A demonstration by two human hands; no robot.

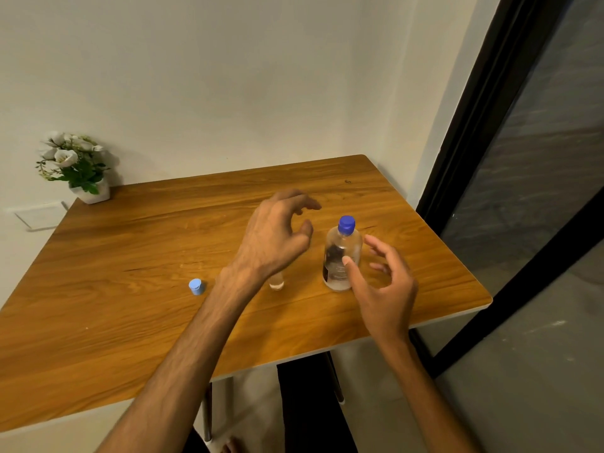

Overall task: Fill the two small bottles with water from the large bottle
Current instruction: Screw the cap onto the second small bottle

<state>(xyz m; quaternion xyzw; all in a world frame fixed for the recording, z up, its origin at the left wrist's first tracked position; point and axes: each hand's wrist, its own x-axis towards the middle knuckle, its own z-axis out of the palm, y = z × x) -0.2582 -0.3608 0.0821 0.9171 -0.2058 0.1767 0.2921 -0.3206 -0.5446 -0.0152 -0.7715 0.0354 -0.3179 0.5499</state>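
Observation:
The large clear bottle (341,255) stands upright on the wooden table (130,289), its dark blue cap (346,223) on. My right hand (380,282) is open just to its right, fingers spread, thumb tip close to the bottle's side. My left hand (277,233) hovers open to the left of the bottle, fingers curled and apart. Below my left wrist, the clear base of one small bottle (276,283) shows; the rest of it is hidden by my hand. A light blue small cap (196,286) rests on the table further left. A second small bottle is not visible.
A white pot of white flowers (75,165) stands at the table's far left corner against the wall. A dark-framed glass door (523,191) runs along the right side. The table's right edge is close to the large bottle.

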